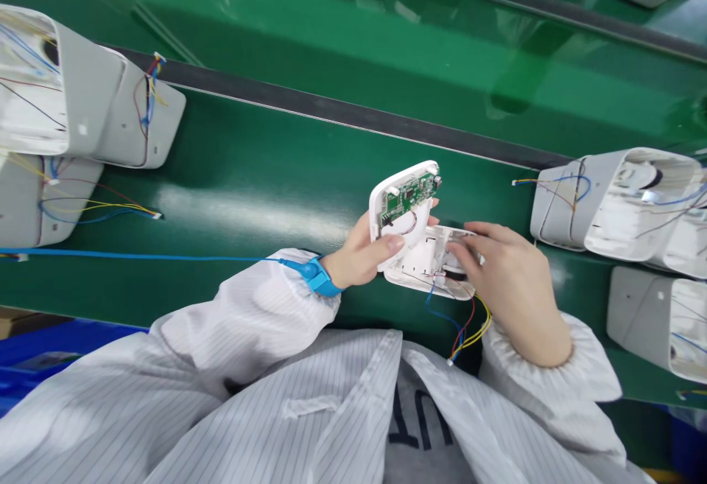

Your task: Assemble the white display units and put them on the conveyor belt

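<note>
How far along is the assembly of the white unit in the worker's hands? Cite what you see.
Done: a green circuit board sits in the white cover. In hand: left hand holds that cover, right hand presses the white base. Left: the halves stand open, coloured wires dangle loose.

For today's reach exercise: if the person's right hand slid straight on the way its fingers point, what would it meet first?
The right hand points leftward; it already touches the white plastic housing, and beyond that, probably the left hand.
</note>
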`<action>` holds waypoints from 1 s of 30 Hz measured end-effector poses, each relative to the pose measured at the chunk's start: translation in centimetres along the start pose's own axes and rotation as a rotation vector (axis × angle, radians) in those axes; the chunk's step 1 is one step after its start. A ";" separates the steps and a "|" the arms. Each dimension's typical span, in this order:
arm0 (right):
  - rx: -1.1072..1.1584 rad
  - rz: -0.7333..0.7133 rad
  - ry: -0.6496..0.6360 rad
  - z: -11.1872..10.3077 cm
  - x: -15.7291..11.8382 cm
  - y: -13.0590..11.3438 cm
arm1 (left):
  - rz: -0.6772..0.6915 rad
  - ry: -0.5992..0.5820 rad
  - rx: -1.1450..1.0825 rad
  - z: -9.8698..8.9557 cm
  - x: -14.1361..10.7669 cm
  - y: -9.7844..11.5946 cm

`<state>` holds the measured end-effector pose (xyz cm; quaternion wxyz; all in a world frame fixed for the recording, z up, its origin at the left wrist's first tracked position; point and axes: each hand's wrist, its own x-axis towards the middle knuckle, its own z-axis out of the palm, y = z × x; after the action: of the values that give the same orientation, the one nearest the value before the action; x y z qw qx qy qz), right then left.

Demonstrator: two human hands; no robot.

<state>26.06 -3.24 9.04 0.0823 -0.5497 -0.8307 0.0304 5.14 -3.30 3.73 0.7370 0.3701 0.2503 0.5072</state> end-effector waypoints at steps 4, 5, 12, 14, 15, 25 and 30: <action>0.043 -0.022 0.024 0.7 0.3 0.2 | 0.054 -0.037 0.040 0.0 -0.2 -0.3; 0.047 -0.020 0.027 0.7 0.4 0.2 | 0.067 -0.047 0.057 0.0 -0.2 -0.4; 0.018 0.056 0.100 1.6 0.7 -0.6 | 0.115 -0.100 0.129 -0.1 -0.5 -0.7; 0.032 0.064 0.132 1.9 0.9 -0.7 | 0.123 -0.093 0.102 0.0 -0.6 -0.8; 0.033 0.065 0.141 2.0 1.0 -0.8 | 0.125 -0.093 0.090 0.0 -0.6 -0.9; -0.019 0.039 0.221 2.4 1.4 -0.7 | 0.142 -0.052 0.127 0.0 -0.3 -1.0; -0.026 0.055 0.269 3.1 1.3 -0.8 | 0.135 -0.024 0.160 0.1 -0.3 -0.8</action>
<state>24.31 -2.19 6.21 0.1848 -0.5726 -0.7970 -0.0520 5.61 -3.83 3.13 0.6720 0.4501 0.2555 0.5297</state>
